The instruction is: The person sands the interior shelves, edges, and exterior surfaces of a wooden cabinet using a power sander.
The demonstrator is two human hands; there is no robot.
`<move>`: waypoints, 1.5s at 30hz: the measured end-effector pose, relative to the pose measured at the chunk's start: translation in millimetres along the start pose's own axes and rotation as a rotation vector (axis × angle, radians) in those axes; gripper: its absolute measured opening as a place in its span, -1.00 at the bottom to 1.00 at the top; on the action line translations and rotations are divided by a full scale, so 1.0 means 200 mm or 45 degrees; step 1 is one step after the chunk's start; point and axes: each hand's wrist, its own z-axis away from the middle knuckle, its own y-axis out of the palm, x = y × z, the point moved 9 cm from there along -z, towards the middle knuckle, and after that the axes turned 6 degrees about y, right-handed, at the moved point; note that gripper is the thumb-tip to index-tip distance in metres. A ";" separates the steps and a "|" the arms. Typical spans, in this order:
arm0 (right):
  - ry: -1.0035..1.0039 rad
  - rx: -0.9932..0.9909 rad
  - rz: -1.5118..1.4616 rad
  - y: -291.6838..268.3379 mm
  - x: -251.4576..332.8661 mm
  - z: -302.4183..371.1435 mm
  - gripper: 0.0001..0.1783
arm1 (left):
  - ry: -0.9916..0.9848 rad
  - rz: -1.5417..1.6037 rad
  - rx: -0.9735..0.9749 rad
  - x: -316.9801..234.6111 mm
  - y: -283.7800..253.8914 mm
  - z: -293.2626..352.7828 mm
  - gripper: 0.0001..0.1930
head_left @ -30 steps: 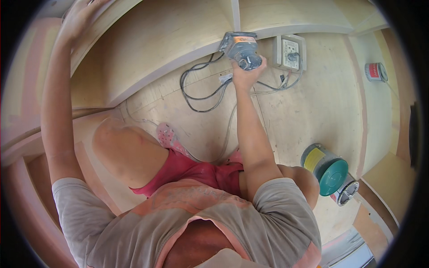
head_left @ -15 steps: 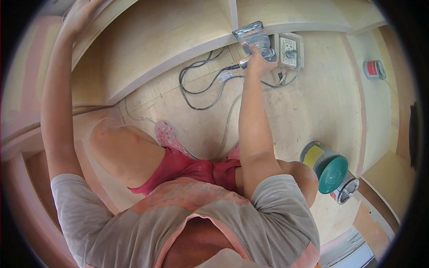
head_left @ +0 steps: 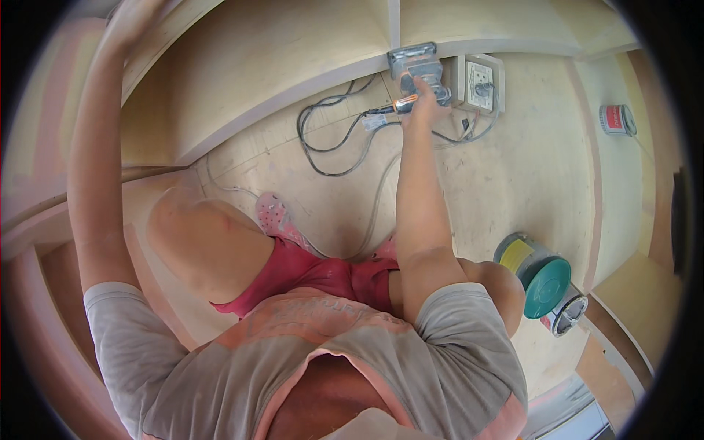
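My right hand (head_left: 427,106) is wrapped round a dusty grey electric sander (head_left: 423,67) with an orange-marked handle. The sander's flat pad lies against the front edge of a pale wooden frame (head_left: 293,97), close to where an upright divider (head_left: 394,29) meets it. From the handle a black cord (head_left: 330,174) loops over the plywood. At the upper left, my left arm reaches up along a curved wooden edge (head_left: 165,45); my left hand (head_left: 139,16) is at that edge, its fingers cut off by the picture's rim.
A boxed power socket (head_left: 480,82) with a plug in it stands just right of the sander. A paint can (head_left: 517,253) with a green lid (head_left: 548,287) and an opened can (head_left: 568,314) sit by my right knee. A small red-labelled can (head_left: 614,119) is farther right.
The sander has turned slightly, its pad now more level, and sits a little farther right along the frame edge. My right hand moved with it. The whole view has shifted slightly.
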 end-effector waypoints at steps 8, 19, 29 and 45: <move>-0.022 0.061 0.508 0.00 -0.38 0.33 0.05 | 0.048 0.030 0.001 0.01 -0.01 -0.02 -0.39; 0.259 0.044 0.242 -0.07 -0.51 0.13 -0.31 | 0.022 0.017 0.024 0.06 0.02 -0.01 -0.37; 0.292 0.001 0.227 -0.10 -0.47 0.15 -0.38 | 0.036 -0.064 0.035 0.05 0.02 -0.03 -0.37; 0.580 0.299 -0.006 -0.07 -0.29 -0.16 -0.32 | 0.043 0.151 0.064 0.19 0.05 -0.03 -0.38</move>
